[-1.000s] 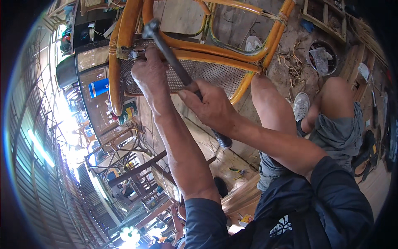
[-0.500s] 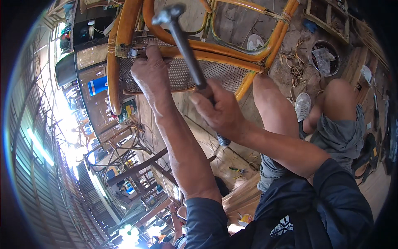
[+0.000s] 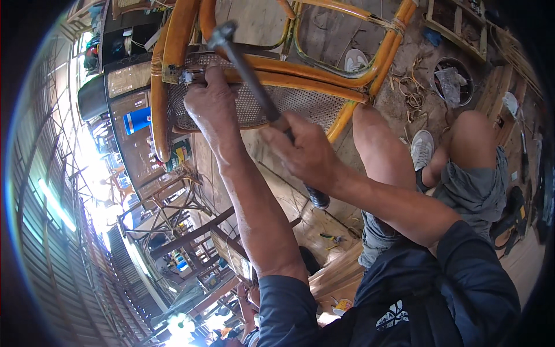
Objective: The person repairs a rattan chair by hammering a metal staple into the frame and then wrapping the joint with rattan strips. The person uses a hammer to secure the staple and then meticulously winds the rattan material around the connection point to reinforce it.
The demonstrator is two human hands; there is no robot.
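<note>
A glossy orange-brown rattan chair frame (image 3: 300, 81) with a woven cane panel (image 3: 312, 107) lies in front of me. My left hand (image 3: 211, 101) is closed round one of its poles near a joint, thumb on top; its fingertips are partly hidden. A small whitish bit (image 3: 187, 76) shows at the joint beside this hand; I cannot make out what it is. My right hand (image 3: 309, 150) grips a hammer (image 3: 251, 78) by its dark handle. The hammer's metal head is raised near the left hand, apart from it, and the handle's butt sticks out below my right fist.
Pliers (image 3: 330, 238) lie on the wooden floor. To the right are loose cane strips (image 3: 411, 92), a round bucket (image 3: 452, 81) with a plastic bag, and a wooden frame (image 3: 458, 26). A blue cylinder (image 3: 137, 120) stands at the left. My bare knees flank the chair's near corner.
The hammer has swung slightly left and down, its head now a little lower, with my right hand tilting along. My left hand stays at the joint, barely shifted.
</note>
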